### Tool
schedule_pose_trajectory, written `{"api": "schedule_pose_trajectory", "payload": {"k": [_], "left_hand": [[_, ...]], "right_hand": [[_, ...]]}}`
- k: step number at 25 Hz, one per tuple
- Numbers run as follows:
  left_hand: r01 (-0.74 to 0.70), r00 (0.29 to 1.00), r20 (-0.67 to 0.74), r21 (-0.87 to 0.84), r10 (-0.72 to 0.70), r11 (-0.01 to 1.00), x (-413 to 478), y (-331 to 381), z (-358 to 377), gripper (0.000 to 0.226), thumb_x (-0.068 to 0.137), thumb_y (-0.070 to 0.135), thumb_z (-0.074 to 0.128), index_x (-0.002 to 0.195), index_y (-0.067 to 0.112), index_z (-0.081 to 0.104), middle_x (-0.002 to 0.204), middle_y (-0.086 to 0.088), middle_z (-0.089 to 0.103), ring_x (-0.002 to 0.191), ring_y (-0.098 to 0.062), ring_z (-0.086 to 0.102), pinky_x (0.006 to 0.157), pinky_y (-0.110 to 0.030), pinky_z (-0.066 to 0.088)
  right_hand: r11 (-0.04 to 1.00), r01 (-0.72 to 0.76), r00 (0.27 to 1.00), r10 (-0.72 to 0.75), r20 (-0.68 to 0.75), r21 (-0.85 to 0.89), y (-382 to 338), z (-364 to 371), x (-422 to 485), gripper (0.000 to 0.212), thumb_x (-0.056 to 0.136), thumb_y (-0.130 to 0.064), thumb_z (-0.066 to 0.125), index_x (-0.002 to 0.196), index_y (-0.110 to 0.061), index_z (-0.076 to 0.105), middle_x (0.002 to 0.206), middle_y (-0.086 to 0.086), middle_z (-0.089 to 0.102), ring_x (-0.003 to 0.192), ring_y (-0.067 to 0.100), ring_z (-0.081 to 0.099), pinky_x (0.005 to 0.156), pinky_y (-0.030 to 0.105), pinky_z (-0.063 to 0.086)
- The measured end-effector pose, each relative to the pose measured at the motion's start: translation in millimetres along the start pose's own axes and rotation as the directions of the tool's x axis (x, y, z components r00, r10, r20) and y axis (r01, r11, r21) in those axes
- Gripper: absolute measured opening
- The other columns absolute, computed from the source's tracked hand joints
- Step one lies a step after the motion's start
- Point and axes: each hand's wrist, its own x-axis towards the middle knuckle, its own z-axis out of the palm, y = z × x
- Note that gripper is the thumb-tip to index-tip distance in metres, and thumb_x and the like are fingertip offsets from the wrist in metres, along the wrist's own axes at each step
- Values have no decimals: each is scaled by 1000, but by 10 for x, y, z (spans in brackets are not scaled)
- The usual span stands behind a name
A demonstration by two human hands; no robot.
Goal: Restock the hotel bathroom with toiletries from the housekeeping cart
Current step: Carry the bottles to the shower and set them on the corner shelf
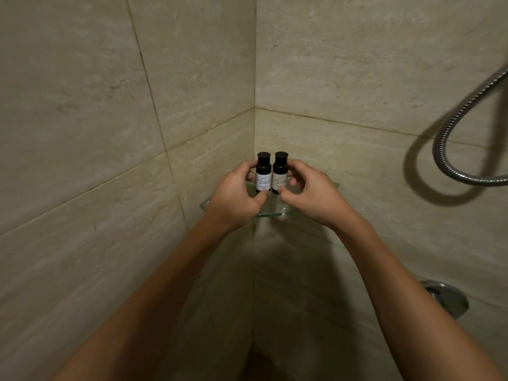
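Two dark, white-labelled bottles, the left bottle [263, 174] and the right bottle [280, 173], stand upright and touching on the glass corner shelf [270, 215]. Your left hand [236, 196] pinches the left bottle between thumb and fingers; your right hand [310, 193] pinches the right bottle likewise. A metal hose [450, 127] loops along the tiled wall [357, 64] to the right.

Left hand [233, 195] and right hand [312, 195]: both bare, shown from the back, with the knuckles faintly marked in the dim light. Left forearm [165, 284] and right forearm [384, 273]: bare along the whole visible length, slim at the wrist and broadening toward the lower edge of the view under the wide-angle lens. Lower parts of both forearms in deep shade. Upper arms, clothing and remaining body outside the view.
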Motion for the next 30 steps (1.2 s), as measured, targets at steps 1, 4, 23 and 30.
{"api": "schedule_pose_trajectory", "payload": {"k": [1, 4, 23, 30], "left_hand": [[-1, 1000, -1, 6, 1, 1000, 2, -2, 0, 58, 87, 16, 73, 141, 14, 52, 108, -1, 71, 110, -14, 64, 88, -20, 41], [4, 1000, 4, 14, -4, 1000, 5, -2, 6, 57, 87, 16, 72, 141, 13, 53, 109, 0, 71, 111, -15, 64, 89, -22, 42], [-17, 993, -120, -90, 6, 996, -70, 38, 33, 59, 90, 21, 69, 143, 16, 46, 140, 0, 57, 129, -7, 50, 110, -27, 38], [-68, 950, -309, -332, -41, 941, -394, 208, -4, 38, 97, 7, 56, 134, 14, 56, 132, 0, 63, 128, -10, 57, 113, -36, 44]], "right_hand": [[1000, -3, 1000, 3, -2, 7, 3, 1, 1, 55, 85, -14, 71, 137, -22, 56, 104, 11, 65, 77, -10, 52, 71, 4, 40], [1000, -17, 1000, 17, -3, 20, 2, 2, -4, 56, 85, -14, 71, 138, -23, 55, 106, 9, 65, 79, -2, 52, 72, 8, 41], [951, 16, 977, 51, -208, 309, -84, 56, -96, 49, 92, -5, 64, 139, -15, 53, 122, -4, 64, 112, 15, 60, 104, 29, 48], [836, 114, 923, 111, -368, 537, -190, -59, -382, 47, 94, 9, 53, 136, -10, 53, 133, 3, 61, 125, 11, 57, 109, 27, 43]]}}
